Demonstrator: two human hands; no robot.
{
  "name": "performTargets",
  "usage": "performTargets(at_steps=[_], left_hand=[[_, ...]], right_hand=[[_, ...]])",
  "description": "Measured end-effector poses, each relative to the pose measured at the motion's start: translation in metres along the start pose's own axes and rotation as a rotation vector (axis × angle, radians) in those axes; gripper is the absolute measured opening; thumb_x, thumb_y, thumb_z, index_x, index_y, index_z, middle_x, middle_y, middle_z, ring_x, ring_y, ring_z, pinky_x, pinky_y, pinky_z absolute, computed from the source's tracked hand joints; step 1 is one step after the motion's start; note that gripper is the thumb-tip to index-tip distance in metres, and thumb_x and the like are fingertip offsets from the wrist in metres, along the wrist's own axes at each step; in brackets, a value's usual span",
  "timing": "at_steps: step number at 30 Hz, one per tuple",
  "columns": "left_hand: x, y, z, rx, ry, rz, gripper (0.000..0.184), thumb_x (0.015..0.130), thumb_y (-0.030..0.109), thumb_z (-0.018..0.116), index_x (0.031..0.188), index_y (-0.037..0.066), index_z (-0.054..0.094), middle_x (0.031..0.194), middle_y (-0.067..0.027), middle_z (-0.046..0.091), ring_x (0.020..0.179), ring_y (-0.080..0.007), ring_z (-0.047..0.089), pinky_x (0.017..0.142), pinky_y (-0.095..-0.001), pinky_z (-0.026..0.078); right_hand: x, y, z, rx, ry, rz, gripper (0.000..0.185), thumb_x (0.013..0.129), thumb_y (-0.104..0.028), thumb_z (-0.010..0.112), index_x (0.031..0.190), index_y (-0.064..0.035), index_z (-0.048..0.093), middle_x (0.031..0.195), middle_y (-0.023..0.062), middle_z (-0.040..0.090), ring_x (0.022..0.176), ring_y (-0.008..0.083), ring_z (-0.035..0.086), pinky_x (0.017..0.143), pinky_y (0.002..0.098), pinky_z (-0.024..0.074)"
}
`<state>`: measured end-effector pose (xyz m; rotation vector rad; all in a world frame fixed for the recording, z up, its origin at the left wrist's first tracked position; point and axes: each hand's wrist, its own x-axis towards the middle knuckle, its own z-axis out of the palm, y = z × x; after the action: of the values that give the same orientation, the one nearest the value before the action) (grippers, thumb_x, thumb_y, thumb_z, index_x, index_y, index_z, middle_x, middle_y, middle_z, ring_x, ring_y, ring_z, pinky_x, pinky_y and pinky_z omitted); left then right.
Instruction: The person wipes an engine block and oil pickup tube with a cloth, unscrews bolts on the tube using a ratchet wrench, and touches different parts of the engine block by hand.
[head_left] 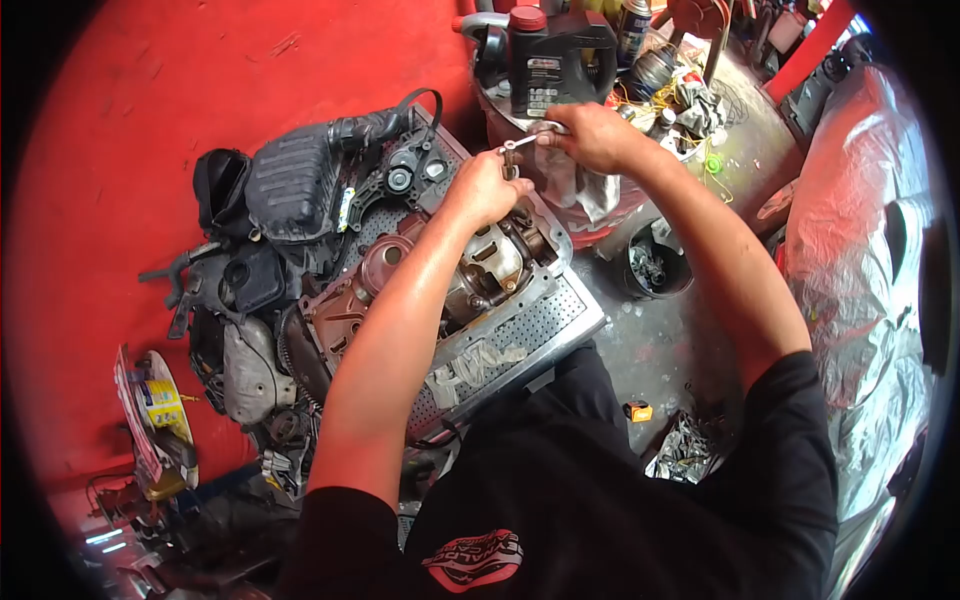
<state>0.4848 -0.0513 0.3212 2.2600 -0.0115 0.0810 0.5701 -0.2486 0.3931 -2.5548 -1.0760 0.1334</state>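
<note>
My right hand [595,138] is closed around a wrench [525,141], whose ring end points left toward my other hand. Right by that ring end, my left hand [483,188] is closed, with a small dark metal piece [512,165] showing at its fingers; what it is I cannot make out. Both hands are above the far end of an opened engine block [500,258], partly hidden by my left forearm. The block lies on a perforated metal workbench [560,318].
Crumpled gloves [475,365] lie on the bench's near edge. A black plastic engine cover [290,180] and other parts sit to the left. Behind stands a black oil jug [560,65]. A black bucket [655,262] is on the floor at right, near a small orange box [638,411].
</note>
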Motion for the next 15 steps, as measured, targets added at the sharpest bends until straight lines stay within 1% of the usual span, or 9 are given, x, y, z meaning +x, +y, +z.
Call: performTargets(at_steps=[3,4,5,7,8,9,11,12,15], left_hand=[[0.017,0.003,-0.010,-0.013,-0.112,-0.143,0.020,0.084,0.018,0.073,0.097,0.003,0.072,0.086,-0.0182,0.072,0.084,-0.0302,0.071,0.080,-0.0412,0.053],[0.018,0.005,-0.010,-0.036,-0.140,-0.148,0.014,0.090,0.010,0.067,0.097,-0.002,0.068,0.080,-0.0102,0.070,0.072,-0.0164,0.064,0.071,-0.0325,0.052],[0.014,0.005,-0.010,-0.025,-0.134,-0.169,0.014,0.090,0.010,0.067,0.097,-0.002,0.068,0.080,-0.0102,0.070,0.072,-0.0164,0.064,0.071,-0.0325,0.052],[-0.005,0.020,-0.010,0.025,0.021,-0.258,0.017,0.087,0.018,0.070,0.094,0.002,0.071,0.083,-0.0175,0.071,0.078,-0.0291,0.070,0.073,-0.0409,0.052],[-0.010,0.021,-0.007,-0.055,0.068,-0.240,0.014,0.088,0.015,0.069,0.094,0.002,0.070,0.080,-0.0175,0.070,0.073,-0.0273,0.068,0.069,-0.0398,0.051],[-0.017,0.016,0.000,-0.186,0.143,-0.137,0.011,0.089,0.012,0.067,0.095,0.002,0.069,0.079,-0.0171,0.069,0.071,-0.0245,0.067,0.068,-0.0380,0.050],[-0.032,0.062,-0.008,0.036,0.133,-0.217,0.010,0.092,0.007,0.068,0.095,-0.002,0.068,0.082,-0.0068,0.071,0.074,-0.0117,0.062,0.069,-0.0277,0.050],[-0.039,0.054,0.003,-0.072,0.169,-0.232,0.010,0.093,0.006,0.068,0.096,-0.003,0.068,0.084,-0.0061,0.072,0.074,-0.0108,0.062,0.070,-0.0270,0.051],[-0.054,0.043,0.030,-0.056,0.231,-0.336,0.010,0.093,0.006,0.067,0.096,-0.003,0.069,0.083,-0.0055,0.071,0.072,-0.0101,0.063,0.068,-0.0275,0.052]], right_hand=[[0.024,0.009,0.004,0.019,0.008,-0.097,0.034,0.094,-0.042,0.060,0.107,-0.0103,0.064,0.096,0.0200,0.070,0.096,0.0410,0.065,0.083,0.0515,0.0507],[0.031,0.013,0.004,0.008,0.002,-0.145,0.034,0.094,-0.041,0.060,0.108,-0.0100,0.064,0.096,0.0196,0.070,0.096,0.0408,0.065,0.083,0.0513,0.0509],[0.038,0.019,0.004,0.001,-0.004,-0.196,0.035,0.093,-0.041,0.061,0.108,-0.0096,0.064,0.096,0.0193,0.070,0.096,0.0405,0.065,0.083,0.0510,0.0511],[0.035,0.015,-0.005,0.021,0.001,-0.346,0.035,0.092,-0.038,0.063,0.110,-0.0086,0.065,0.097,0.0187,0.069,0.096,0.0400,0.065,0.083,0.0505,0.0513],[0.030,0.008,-0.014,0.040,-0.038,-0.346,0.033,0.090,-0.034,0.064,0.110,-0.0080,0.066,0.098,0.0183,0.069,0.096,0.0396,0.066,0.083,0.0501,0.0517],[0.021,0.009,-0.016,0.074,0.055,-0.401,0.032,0.089,-0.033,0.065,0.109,-0.0083,0.066,0.096,0.0177,0.069,0.096,0.0387,0.066,0.083,0.0503,0.0517],[0.006,0.007,-0.031,0.076,0.017,-0.400,0.032,0.089,-0.033,0.066,0.110,-0.0081,0.066,0.096,0.0167,0.069,0.095,0.0373,0.067,0.082,0.0499,0.0523],[0.005,0.013,-0.032,0.094,0.011,-0.420,0.032,0.089,-0.033,0.066,0.110,-0.0081,0.066,0.096,0.0167,0.069,0.095,0.0373,0.067,0.082,0.0499,0.0523],[0.000,0.023,-0.029,0.122,0.009,-0.487,0.029,0.087,-0.027,0.069,0.106,-0.0057,0.065,0.090,0.0160,0.064,0.089,0.0401,0.064,0.077,0.0507,0.0502]])
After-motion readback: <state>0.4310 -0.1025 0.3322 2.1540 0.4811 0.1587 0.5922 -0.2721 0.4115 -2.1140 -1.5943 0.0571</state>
